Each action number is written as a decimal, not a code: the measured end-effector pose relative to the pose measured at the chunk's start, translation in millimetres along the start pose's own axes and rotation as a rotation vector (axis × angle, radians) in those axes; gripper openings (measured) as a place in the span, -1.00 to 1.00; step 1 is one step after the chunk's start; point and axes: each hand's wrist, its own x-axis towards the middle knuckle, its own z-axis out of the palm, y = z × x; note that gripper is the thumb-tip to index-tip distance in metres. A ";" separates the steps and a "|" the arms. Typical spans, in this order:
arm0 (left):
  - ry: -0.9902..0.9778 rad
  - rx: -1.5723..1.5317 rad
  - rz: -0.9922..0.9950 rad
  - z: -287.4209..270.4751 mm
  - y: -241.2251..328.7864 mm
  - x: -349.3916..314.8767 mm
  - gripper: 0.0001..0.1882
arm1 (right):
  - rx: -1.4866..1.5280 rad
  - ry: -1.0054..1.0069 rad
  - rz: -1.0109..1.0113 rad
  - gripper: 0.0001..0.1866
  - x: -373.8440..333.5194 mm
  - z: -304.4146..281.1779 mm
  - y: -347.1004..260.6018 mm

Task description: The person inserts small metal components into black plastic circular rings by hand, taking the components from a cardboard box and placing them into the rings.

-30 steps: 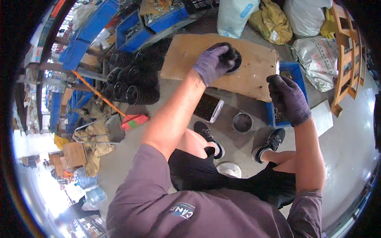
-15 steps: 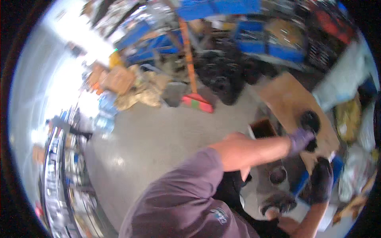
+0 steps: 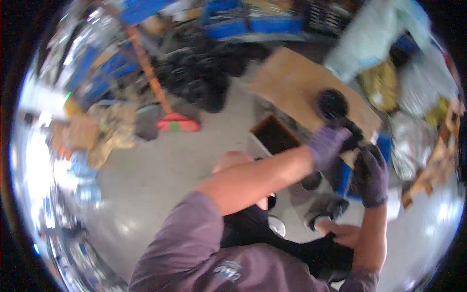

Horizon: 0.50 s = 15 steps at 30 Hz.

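Observation:
My left hand [image 3: 335,141], in a purple glove with dark fingers, reaches over the near right part of a brown board [image 3: 287,73]. Its fingers look curled inward, but blur hides what they hold. Close beside it, my right hand [image 3: 372,177], in a dark glove with a purple cuff, is raised with its fingers bent together. Whatever sits between its fingertips cannot be made out. A round black dish-like thing [image 3: 332,104] rests on the board just beyond my left hand. Under my right hand shows the edge of a blue bin [image 3: 384,146].
A dark-filled open box [image 3: 275,134] stands left of the board. Black bags [image 3: 194,73] are heaped beyond, near a red broom [image 3: 178,122] with an orange handle. Full plastic bags [image 3: 413,141] lie at the right. Cardboard boxes [image 3: 82,131] stand far left.
The view has swung to the right, so the board and broom sit further left. My left hand has drawn back from the round black thing toward my right hand.

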 end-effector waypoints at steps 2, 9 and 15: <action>0.118 -0.737 -0.189 12.8 3.6 2.1 -0.72 | 0.180 0.025 0.086 -0.78 -2.6 3.0 -4.2; -0.143 -0.787 -0.248 32.5 11.0 11.1 -0.43 | -0.198 0.074 -0.111 -0.77 -7.7 -8.4 -9.0; -0.120 -0.710 -0.139 49.4 -8.1 9.9 -0.45 | -0.351 0.188 -0.123 -0.72 -4.8 -7.3 1.8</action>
